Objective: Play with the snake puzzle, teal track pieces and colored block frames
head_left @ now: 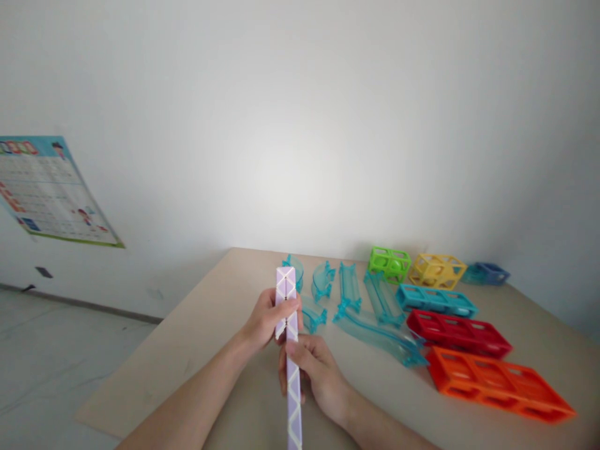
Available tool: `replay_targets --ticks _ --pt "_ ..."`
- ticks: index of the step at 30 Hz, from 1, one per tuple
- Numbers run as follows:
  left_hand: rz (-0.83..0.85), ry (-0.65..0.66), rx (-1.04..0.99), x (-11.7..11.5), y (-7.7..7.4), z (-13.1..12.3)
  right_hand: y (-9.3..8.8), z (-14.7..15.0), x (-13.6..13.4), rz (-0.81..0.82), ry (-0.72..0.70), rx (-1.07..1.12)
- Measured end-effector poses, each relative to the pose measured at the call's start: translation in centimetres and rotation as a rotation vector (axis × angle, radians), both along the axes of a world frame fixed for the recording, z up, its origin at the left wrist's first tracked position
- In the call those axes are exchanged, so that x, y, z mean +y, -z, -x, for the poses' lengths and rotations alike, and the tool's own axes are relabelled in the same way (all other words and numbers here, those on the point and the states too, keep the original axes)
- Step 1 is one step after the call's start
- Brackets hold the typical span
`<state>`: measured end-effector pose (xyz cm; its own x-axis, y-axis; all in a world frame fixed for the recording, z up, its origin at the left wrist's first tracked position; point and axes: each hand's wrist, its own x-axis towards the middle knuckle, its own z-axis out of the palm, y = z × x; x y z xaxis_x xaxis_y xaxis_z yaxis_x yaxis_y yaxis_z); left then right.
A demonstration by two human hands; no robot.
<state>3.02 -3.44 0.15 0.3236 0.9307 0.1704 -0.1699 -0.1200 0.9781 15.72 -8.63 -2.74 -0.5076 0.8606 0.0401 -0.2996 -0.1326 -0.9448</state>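
Observation:
Both hands grip a purple and white snake puzzle (294,381), a twisty strip of triangular segments. Its upper part is folded double, and a single straight length runs down past the bottom of the view. My left hand (266,315) is closed around the folded part, thumb across its front. Lower down, my right hand (316,369) pinches the straight length just beneath the fold, with its thumb on top. Some fingers of each hand are hidden behind the puzzle.
On the table (210,300) to the right lie several clear teal track pieces (349,287). Beyond them are frame blocks: green (389,264), yellow (437,271), blue (435,301), red (459,333) and orange (499,383). A poster (51,190) hangs on the wall at left.

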Motion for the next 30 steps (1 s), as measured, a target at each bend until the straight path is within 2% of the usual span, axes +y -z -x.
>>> replay_targets --ticks 3,10,16,20,22,25,27,30 --pt "0.016 0.0 -0.008 0.0 -0.3 0.1 0.3 0.2 0.0 0.025 -0.003 0.002" --pt "0.048 0.091 -0.033 -0.1 -0.8 0.3 1.2 0.3 -0.2 0.02 -0.042 -0.006" --pt "-0.009 0.122 0.005 0.1 -0.5 0.7 0.6 0.2 -0.5 0.07 -0.056 0.0" --pt "-0.067 0.092 0.054 0.1 -0.7 0.9 0.3 0.6 -0.6 0.106 -0.096 0.046" --pt "-0.093 0.079 0.087 0.0 -0.8 1.0 0.2 0.7 -0.6 0.152 -0.143 0.113" --pt "-0.098 0.08 0.1 0.0 -0.6 1.2 0.2 0.3 -0.3 0.309 -0.256 0.254" --pt "-0.087 0.094 0.074 0.1 -0.3 1.4 0.3 -0.2 0.0 0.388 -0.41 0.374" --pt "-0.099 0.133 0.03 0.2 0.1 1.7 0.6 -0.8 0.6 0.39 -0.66 0.586"
